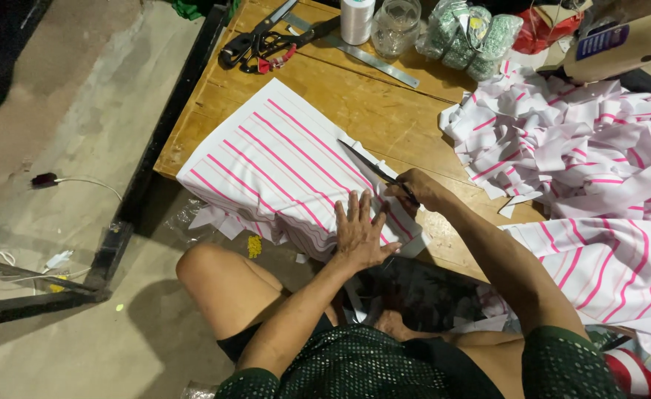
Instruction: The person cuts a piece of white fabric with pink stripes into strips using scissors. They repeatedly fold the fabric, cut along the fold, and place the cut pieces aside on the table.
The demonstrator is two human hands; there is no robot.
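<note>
Here the left hand [358, 235] lies flat and spread on the striped fabric [281, 166]; the right hand [416, 189] grips scissors [373, 170], blades pointing up-left, away from it.

Left hand [359, 233] flat, fingers spread; right hand [418, 191] in a closed grip, arm extended.

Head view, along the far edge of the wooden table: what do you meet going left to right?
Black scissors → white thread spool → clear glass jar → green bagged bundles → cream-coloured bottle lying on its side.
</note>
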